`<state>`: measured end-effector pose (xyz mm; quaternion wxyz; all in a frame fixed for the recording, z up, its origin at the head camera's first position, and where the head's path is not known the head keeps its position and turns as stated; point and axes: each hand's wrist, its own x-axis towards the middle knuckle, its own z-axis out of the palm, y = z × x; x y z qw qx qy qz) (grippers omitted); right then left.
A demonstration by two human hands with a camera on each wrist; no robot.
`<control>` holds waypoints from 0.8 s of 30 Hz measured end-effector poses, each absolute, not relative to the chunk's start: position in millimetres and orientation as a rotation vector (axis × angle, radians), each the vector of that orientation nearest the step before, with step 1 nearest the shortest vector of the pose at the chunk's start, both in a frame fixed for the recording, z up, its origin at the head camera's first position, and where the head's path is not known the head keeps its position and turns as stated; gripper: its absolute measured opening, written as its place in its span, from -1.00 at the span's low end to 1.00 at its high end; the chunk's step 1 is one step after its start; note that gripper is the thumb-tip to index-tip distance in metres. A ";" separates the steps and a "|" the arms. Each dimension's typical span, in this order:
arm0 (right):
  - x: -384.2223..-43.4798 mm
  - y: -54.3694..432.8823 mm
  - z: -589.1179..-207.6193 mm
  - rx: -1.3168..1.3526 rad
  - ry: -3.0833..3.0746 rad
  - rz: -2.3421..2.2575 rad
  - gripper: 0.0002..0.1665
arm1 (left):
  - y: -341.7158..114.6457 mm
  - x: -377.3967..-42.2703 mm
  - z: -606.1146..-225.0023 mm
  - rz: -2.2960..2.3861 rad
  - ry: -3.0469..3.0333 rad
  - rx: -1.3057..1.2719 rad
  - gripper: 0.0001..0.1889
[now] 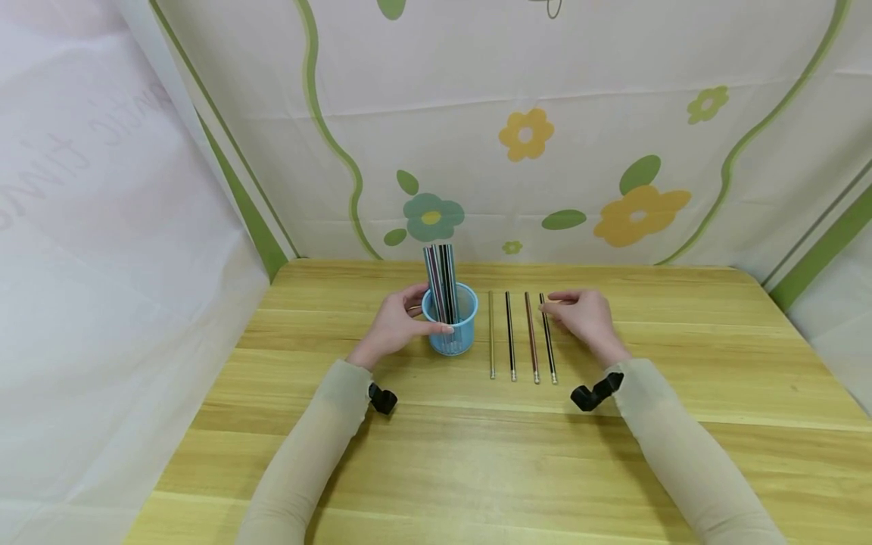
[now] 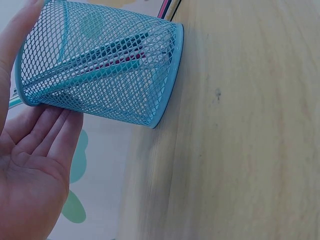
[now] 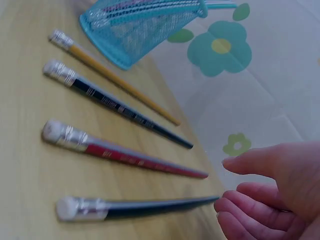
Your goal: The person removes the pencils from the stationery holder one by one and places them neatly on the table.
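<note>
My left hand (image 1: 395, 324) grips a light blue mesh pencil cup (image 1: 459, 341) standing on the table, thumb across the near side and fingers round the back. Several pencils (image 1: 443, 280) in black, pink-red and teal lean inside it, their eraser ends down. To its right lie a yellow pencil (image 1: 492, 333), a black pencil (image 1: 510, 337), a red pencil (image 1: 531, 337) and a dark pencil (image 1: 548, 341), side by side with erasers toward me. At the far end of the dark pencil, my right hand (image 1: 584, 316) has its fingertips right by the tip, the thumb (image 3: 250, 162) held apart.
The wooden table (image 1: 463, 469) reaches back to a white cloth (image 1: 470, 151) printed with flowers and green lines. More white cloth (image 1: 102, 303) hangs at the left side. Each wrist carries a small black camera mount (image 1: 383, 399).
</note>
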<state>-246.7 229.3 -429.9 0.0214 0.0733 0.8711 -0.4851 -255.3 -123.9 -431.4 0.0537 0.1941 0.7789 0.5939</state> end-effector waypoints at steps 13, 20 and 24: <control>-249.0 190.4 -401.5 0.071 2.662 -1.683 -0.46 | -124.3 -254.8 -430.5 1.802 2.369 0.575 -0.17; -250.4 160.2 -393.7 0.020 2.649 -1.760 -0.52 | -124.5 -254.4 -430.0 1.807 2.367 0.585 -0.18; -250.9 143.9 -389.5 -0.037 2.632 -1.820 -0.55 | -124.3 -254.7 -430.8 1.810 2.369 0.595 -0.18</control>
